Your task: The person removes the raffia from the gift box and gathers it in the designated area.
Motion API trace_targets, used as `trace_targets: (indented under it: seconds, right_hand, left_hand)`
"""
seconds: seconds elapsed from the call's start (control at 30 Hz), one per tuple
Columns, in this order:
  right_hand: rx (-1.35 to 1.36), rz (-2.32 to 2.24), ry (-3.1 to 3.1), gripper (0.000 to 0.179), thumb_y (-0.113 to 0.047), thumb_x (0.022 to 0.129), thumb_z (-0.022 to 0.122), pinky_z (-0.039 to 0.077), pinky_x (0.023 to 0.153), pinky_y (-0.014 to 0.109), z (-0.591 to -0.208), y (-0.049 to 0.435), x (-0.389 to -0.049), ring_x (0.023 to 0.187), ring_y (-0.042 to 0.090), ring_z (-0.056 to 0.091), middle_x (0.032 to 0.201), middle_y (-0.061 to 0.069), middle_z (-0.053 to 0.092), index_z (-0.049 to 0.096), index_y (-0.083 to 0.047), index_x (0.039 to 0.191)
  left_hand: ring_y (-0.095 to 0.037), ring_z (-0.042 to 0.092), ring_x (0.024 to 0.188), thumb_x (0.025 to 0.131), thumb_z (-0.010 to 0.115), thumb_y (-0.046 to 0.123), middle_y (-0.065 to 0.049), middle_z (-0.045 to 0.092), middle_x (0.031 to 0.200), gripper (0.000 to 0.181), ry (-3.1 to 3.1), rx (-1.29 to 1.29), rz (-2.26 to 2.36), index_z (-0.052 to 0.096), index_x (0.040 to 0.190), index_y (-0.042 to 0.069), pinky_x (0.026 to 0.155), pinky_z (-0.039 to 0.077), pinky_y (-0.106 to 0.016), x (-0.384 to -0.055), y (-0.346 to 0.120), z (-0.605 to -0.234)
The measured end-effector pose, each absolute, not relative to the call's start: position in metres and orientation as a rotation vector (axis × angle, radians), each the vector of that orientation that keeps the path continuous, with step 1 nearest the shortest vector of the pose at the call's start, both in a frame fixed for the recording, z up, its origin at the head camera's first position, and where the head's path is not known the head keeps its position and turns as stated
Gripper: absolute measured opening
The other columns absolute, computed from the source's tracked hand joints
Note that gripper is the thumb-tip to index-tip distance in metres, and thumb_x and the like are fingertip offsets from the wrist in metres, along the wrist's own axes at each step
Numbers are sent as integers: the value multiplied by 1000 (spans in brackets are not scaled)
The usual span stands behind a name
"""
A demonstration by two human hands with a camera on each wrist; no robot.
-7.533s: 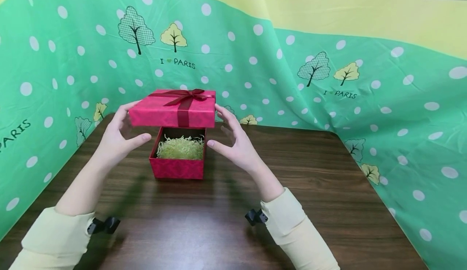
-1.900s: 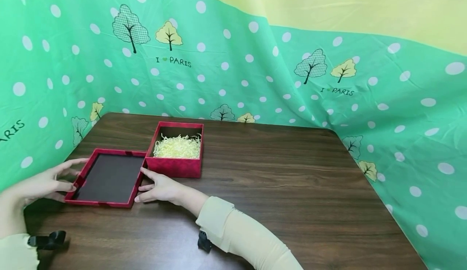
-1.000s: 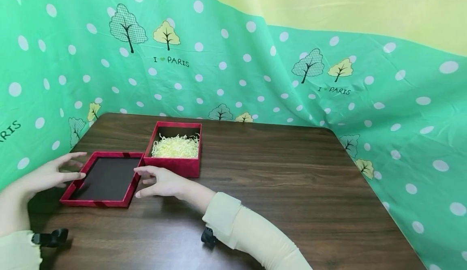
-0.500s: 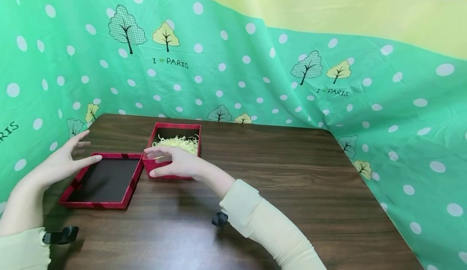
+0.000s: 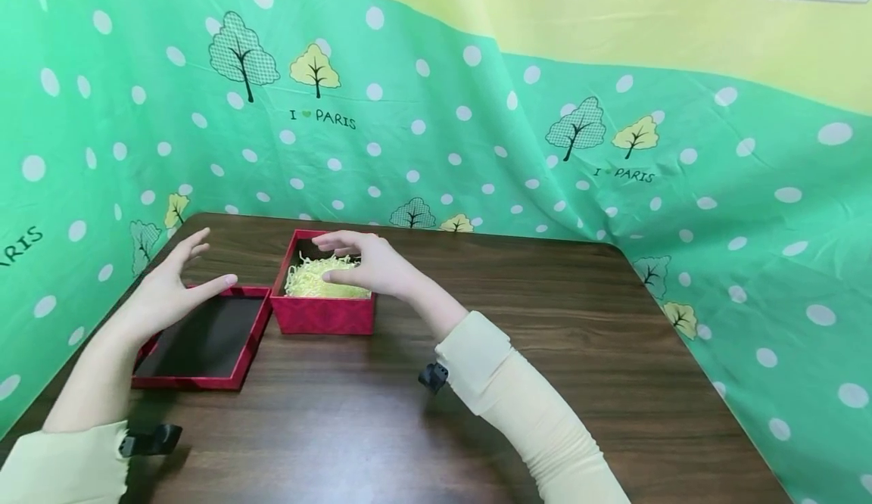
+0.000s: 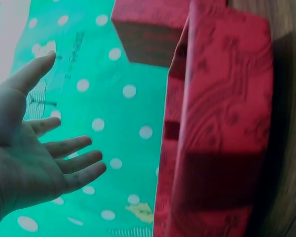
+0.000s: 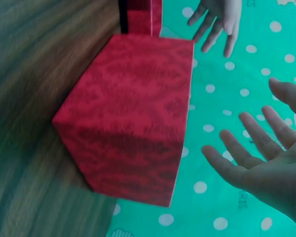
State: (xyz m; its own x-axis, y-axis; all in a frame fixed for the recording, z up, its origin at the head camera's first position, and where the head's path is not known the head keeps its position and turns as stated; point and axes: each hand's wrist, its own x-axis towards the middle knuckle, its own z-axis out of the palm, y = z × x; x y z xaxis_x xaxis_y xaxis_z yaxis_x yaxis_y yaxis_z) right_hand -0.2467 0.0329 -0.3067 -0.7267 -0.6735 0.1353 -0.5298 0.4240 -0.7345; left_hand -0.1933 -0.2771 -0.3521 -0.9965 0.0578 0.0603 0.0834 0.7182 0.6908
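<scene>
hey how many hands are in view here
2: the left hand near the upturned red gift-box lid, the right hand near the open red gift box.
</scene>
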Motion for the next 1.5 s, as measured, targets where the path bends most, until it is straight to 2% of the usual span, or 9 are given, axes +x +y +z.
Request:
trace_targets:
  seconds: [0.13,0.4,0.63,0.9,1.2,1.5]
  right_hand:
    - [-1104,-1161,2569,49,-21,84,72,44,99,34,-312,37,-257,119,19,54,127,-3,60,56,-20,131]
    - [-1163,-1027,2654,51,-23,86,70,41,100,27,-329,38,-272,120,16,51,131,-2,57,53,-19,134]
    - [-1234,-935,2670,51,-20,85,71,38,103,22,-342,33,-284,125,12,49,134,-4,56,54,-16,133]
    - [-1292,-750,2659,55,-21,85,71,35,106,23,-346,29,-294,129,11,43,138,-1,50,51,-16,136]
    - [-1299,-582,2602,60,-25,83,73,35,106,23,-347,25,-305,132,11,40,142,0,47,49,-16,138]
    - [-1312,-408,2594,58,-25,82,74,34,107,26,-350,15,-311,131,14,40,140,2,48,53,-15,135]
  left_hand:
    - [-49,23,134,86,63,49,-25,22,152,96,-2838,-134,-1190,0,153,23,89,32,-72,-196,-264,-356]
    - [-48,21,136,85,66,46,-21,21,153,95,-2763,-187,-1320,2,153,26,93,30,-71,-202,-242,-368]
    - [-46,22,137,84,68,46,-20,21,153,97,-2767,-234,-1385,3,153,24,95,31,-70,-208,-225,-373]
    - [-44,22,138,83,71,38,-20,20,153,99,-2770,-299,-1509,3,153,22,100,30,-66,-217,-215,-380]
    - [-45,24,136,83,70,42,-21,21,153,97,-2804,-316,-1534,6,153,19,101,32,-63,-223,-214,-386]
    - [-42,29,135,85,66,47,-17,25,153,88,-2847,-321,-1491,17,152,18,99,33,-63,-226,-211,-385]
